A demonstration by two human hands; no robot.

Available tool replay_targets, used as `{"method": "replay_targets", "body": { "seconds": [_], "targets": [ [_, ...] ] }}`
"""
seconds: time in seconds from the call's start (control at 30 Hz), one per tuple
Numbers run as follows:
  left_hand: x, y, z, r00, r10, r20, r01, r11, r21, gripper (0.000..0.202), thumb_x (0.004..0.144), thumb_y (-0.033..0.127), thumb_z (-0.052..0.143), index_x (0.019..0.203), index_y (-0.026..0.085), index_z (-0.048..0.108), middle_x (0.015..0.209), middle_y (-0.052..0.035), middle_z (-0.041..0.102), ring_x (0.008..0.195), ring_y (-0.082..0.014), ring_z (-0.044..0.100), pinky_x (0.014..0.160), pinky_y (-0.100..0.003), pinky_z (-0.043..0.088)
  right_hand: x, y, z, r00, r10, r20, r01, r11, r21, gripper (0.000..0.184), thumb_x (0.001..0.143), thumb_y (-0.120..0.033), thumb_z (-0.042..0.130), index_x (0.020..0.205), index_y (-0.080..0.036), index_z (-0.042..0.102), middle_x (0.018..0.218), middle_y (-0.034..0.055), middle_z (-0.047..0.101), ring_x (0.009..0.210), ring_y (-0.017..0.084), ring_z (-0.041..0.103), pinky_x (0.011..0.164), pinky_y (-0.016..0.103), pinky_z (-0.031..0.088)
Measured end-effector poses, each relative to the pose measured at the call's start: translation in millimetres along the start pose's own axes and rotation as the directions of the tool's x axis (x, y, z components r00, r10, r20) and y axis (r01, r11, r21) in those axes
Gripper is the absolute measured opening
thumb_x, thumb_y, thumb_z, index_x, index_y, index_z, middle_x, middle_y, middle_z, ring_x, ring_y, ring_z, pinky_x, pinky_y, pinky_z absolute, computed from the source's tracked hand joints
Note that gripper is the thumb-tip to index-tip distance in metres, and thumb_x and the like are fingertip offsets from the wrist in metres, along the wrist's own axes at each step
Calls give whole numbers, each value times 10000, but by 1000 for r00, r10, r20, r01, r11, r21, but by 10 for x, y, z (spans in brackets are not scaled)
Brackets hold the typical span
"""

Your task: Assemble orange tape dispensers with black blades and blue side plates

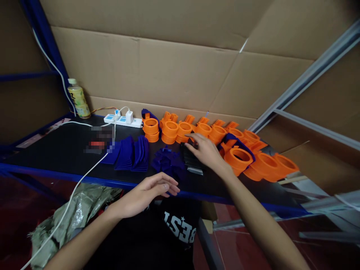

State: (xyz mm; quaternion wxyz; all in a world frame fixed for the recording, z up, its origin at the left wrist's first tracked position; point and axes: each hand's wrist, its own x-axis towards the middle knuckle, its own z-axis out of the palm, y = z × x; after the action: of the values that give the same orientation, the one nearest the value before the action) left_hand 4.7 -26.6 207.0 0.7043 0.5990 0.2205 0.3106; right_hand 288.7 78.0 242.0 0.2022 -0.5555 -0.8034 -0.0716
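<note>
My right hand (206,150) reaches over a row of black flat pieces (191,160), thumb and forefinger apart; I cannot tell whether its fingertips touch them. A grey-silver piece (195,171) lies at the near end of that row. My left hand (150,191) hovers at the table's front edge, fingers loosely stretched and nothing in them. Just beyond it is a heap of small dark-blue pieces (168,161). To its left, dark-blue flat plates (132,153) lie in overlapping stacks. Orange ring-shaped holders (169,129) stand in a row behind, some stacked in twos.
More orange holders (264,161) crowd the right end of the black tabletop (56,146). A white power strip (122,120) and a drink bottle (78,99) stand at the back left. A white cable (84,174) crosses the front edge. Cardboard (168,67) walls the back.
</note>
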Motion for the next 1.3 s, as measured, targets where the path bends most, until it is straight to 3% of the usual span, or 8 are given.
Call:
{"method": "replay_targets", "body": {
  "seconds": [0.23, 0.53, 0.7, 0.8, 0.87, 1.0, 1.2, 1.3],
  "targets": [
    [1, 20, 3, 1000, -4, 4, 4, 1000, 20, 281, 999, 353, 537, 1198, 206, 672, 1197, -126, 726, 1169, -274, 651, 1017, -443, 465, 774, -323, 296, 995, 55, 83, -44, 991, -130, 425, 932, -253, 613, 1347, -163, 602, 1367, 169, 634, 1236, 337, 609, 979, 412, 483],
    [9, 21, 4, 1000, 13, 10, -13, 1000, -3, 280, 984, 366, 568, 1184, 210, 688, 1176, -121, 738, 1151, -273, 666, 1011, -433, 478, 842, -340, 219, 998, 37, 41, -33, 994, -108, 234, 971, -258, 559, 1158, -177, 676, 1206, 129, 709, 1137, 293, 642, 910, 349, 475],
    [22, 15, 22, 980, 109, -165, -130, 984, -120, 342, 992, 404, 537, 1210, 181, 677, 1174, -147, 736, 1155, -305, 667, 989, -469, 508, 410, -430, -93, 994, -38, -100, 52, 989, 137, 253, 969, -391, 582, 1073, -185, 688, 1008, 97, 722, 882, 238, 662, 818, 330, 491],
    [38, -8, 18, 903, 212, -373, -286, 946, -155, 406, 993, 410, 531, 1338, 208, 601, 1388, -143, 639, 1313, -312, 570, 1061, -486, 472, -152, -601, -304, 986, -27, -162, 94, 904, 418, 228, 919, -454, 661, 929, -229, 692, 782, 39, 665, 672, 191, 590, 663, 311, 479],
    [47, -18, 30, 853, 246, -461, -358, 918, -173, 468, 987, 424, 541, 1412, 229, 541, 1515, -123, 538, 1411, -300, 479, 1133, -478, 414, -569, -775, -392, 992, -65, -108, 117, 803, 584, 190, 891, -435, 711, 852, -250, 697, 747, 19, 654, 657, 178, 584, 635, 301, 479],
    [45, -3, 115, 849, 225, -477, -398, 867, -299, 499, 990, 432, 529, 1438, 213, 512, 1547, -138, 505, 1405, -322, 497, 1130, -499, 433, -1205, -1147, -354, 975, -220, 42, 106, 618, 779, 111, 888, -348, 739, 868, -239, 728, 823, 28, 721, 738, 165, 660, 701, 278, 522],
    [36, 24, 182, 865, 192, -463, -363, 877, -314, 453, 949, 347, 612, 1362, 173, 549, 1432, -193, 602, 1179, -371, 677, 734, -408, 652, -1425, -1228, -222, 904, -390, 175, 77, 551, 831, 211, 941, -341, 681, 1078, -196, 748, 1007, 72, 756, 920, 169, 723, 834, 251, 545],
    [46, 21, 159, 855, 172, -489, -346, 891, -293, 428, 950, 353, 618, 1322, 147, 569, 1382, -201, 635, 1131, -367, 701, 643, -353, 657, -1361, -1003, -264, 937, -331, 116, 100, 568, 817, 203, 978, -330, 629, 1088, -213, 754, 1045, 59, 762, 917, 150, 728, 815, 226, 550]
  ]
}}
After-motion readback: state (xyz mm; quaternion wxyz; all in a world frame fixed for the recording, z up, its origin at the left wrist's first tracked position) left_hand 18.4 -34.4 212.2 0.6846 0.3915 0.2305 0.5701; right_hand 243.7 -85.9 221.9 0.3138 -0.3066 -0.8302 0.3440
